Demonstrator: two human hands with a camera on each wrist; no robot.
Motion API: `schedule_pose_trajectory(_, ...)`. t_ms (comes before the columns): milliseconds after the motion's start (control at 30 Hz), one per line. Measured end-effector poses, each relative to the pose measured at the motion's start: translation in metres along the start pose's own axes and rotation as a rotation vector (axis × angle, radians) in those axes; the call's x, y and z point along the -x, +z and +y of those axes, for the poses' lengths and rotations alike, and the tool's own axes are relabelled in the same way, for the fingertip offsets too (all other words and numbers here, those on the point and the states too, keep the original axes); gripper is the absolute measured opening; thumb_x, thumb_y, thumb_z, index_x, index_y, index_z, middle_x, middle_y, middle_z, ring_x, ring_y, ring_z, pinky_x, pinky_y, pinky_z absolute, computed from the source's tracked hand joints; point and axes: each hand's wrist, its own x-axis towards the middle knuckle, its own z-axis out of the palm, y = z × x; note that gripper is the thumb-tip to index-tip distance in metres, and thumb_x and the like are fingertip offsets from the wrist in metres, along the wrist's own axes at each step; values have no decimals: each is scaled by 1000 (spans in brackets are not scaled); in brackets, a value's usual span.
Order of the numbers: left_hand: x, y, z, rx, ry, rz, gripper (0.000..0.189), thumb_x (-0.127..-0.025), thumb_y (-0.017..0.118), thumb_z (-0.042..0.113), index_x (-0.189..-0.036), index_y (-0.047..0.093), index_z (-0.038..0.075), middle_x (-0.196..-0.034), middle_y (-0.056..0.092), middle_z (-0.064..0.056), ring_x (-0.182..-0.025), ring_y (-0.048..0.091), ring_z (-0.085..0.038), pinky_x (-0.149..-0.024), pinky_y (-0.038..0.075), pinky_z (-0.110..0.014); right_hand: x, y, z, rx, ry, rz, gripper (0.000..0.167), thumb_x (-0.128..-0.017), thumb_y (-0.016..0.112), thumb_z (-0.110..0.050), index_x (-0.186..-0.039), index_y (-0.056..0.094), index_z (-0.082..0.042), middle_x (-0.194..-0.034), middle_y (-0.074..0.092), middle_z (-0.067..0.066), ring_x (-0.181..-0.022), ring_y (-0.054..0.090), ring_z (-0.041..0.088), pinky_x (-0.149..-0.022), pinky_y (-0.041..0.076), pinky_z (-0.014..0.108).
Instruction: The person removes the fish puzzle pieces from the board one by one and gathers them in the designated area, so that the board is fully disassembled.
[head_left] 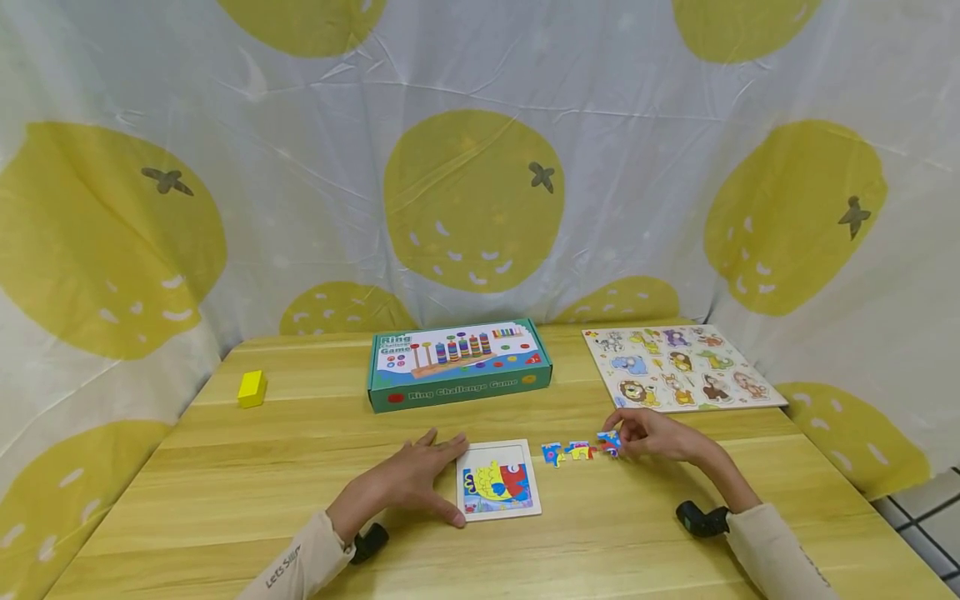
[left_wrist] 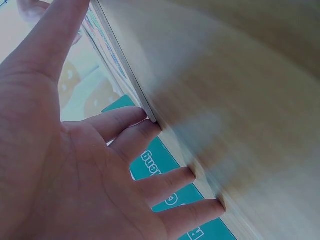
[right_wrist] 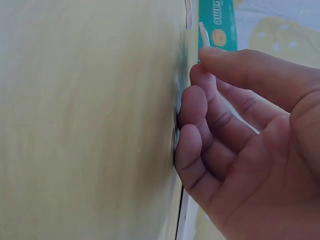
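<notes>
Right hand's grip [head_left: 651, 435], right of lower centre, pinches a puzzle piece [head_left: 608, 439] between thumb and fingertip; left hand [head_left: 408, 477], fingers spread wide, braces the tray [head_left: 489, 456] at lower centre, likely for steadiness; loose pieces [head_left: 552, 454] sit between, handily near.

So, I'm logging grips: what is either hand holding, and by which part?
The right hand pinches a puzzle piece by one edge, between thumb and fingertip. The left hand grips nothing; it only touches the puzzle tray.
</notes>
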Motion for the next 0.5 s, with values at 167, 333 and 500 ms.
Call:
schedule_pose_trajectory(167,0,0,-1,-4,5,3,102,-69,76,60,-150,34,15,-157,28,-3,-143,13,-45,-108,15,-69,-1,3,0,9,5,-11,26,-90,55,7,-116,52,10,-76,57,15,-60,45,6,-53,38,19)
schedule_pose_trajectory(333,0,1,-1,-2,1,5,102,-69,76,60,-150,34,15,-157,29,-3,-143,13,-45,-108,15,-69,-1,3,-2,13,3,-18,26,-90,54,8,-116,52,12,-75,56,12,-62,44,3,-55,38,18)
schedule_pose_trajectory(500,0,1,0,1,-5,4,102,-68,76,60,-150,34,15,-157,29,-2,-143,13,-45,-108,16,-69,-1,4,-4,26,13,-15,27,-89,54,9,-116,53,12,-76,55,8,-63,43,3,-56,38,18)
